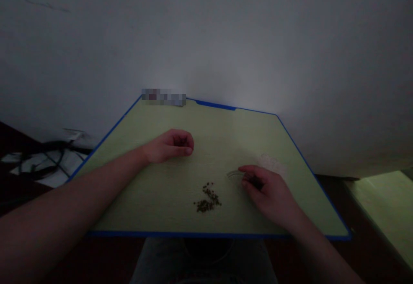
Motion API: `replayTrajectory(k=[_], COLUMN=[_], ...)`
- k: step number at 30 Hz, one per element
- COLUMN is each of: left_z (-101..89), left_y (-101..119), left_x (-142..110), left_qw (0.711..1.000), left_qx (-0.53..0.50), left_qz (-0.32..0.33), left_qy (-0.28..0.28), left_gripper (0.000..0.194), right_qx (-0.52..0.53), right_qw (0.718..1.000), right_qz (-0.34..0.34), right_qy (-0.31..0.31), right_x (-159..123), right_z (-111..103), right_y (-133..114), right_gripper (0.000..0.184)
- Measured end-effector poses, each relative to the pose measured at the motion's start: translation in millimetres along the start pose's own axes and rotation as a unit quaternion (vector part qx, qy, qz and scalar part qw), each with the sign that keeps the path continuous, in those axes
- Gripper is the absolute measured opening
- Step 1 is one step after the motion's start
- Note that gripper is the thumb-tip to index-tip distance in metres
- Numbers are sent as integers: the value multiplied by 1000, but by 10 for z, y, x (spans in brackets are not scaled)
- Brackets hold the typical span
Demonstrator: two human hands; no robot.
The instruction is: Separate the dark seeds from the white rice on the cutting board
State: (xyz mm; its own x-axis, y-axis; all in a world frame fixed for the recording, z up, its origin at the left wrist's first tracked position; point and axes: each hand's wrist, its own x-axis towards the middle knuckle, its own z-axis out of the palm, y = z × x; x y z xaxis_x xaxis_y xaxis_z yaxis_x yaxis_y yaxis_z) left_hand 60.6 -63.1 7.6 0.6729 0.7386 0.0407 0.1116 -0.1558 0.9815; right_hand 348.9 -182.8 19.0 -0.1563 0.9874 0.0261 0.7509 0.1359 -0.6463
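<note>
My left hand rests on the left middle of the yellow-green table, its fingers curled round to the thumb. Whatever lies inside that curl is dark and hidden. Over the right half hovers or rests my right hand, thumb and fingers bent together; I cannot make out what they hold. Beside its fingertips, faint thin curved lines show on the tabletop. Between the hands and closer to me lies a loose pile of small dark brown grains or beads. A pale, fine-textured patch sits just behind my right hand.
The table has a blue rim and stands against a pale wall. A blurred-out flat item lies at its back left corner. Dark cables are on the left; another yellow-green surface is on the right.
</note>
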Motion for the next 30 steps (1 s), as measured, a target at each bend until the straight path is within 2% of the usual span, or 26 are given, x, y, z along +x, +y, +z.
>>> replayTrajectory(k=[4, 9, 16, 23, 30], left_z=[-5, -9, 0, 0, 1], left_y=[-13, -17, -5, -5, 2], left_x=[2, 5, 3, 6, 6], left_qw=[1000, 1000, 1000, 1000, 1000], left_qx=[4, 7, -7, -9, 2], left_qz=[-5, -8, 3, -3, -7], left_qy=[4, 3, 1, 1, 2], left_gripper=[26, 26, 25, 25, 28], right_qx=[5, -2, -44, -37, -37], right_qw=[999, 998, 997, 997, 994], right_qz=[-19, -38, -48, -59, -82], right_qy=[-38, -43, -34, -46, -55], right_x=[-8, 61, 79, 43, 103], right_z=[93, 185, 133, 112, 140], right_y=[-133, -204, -206, -153, -213], right_gripper=[31, 32, 32, 31, 30])
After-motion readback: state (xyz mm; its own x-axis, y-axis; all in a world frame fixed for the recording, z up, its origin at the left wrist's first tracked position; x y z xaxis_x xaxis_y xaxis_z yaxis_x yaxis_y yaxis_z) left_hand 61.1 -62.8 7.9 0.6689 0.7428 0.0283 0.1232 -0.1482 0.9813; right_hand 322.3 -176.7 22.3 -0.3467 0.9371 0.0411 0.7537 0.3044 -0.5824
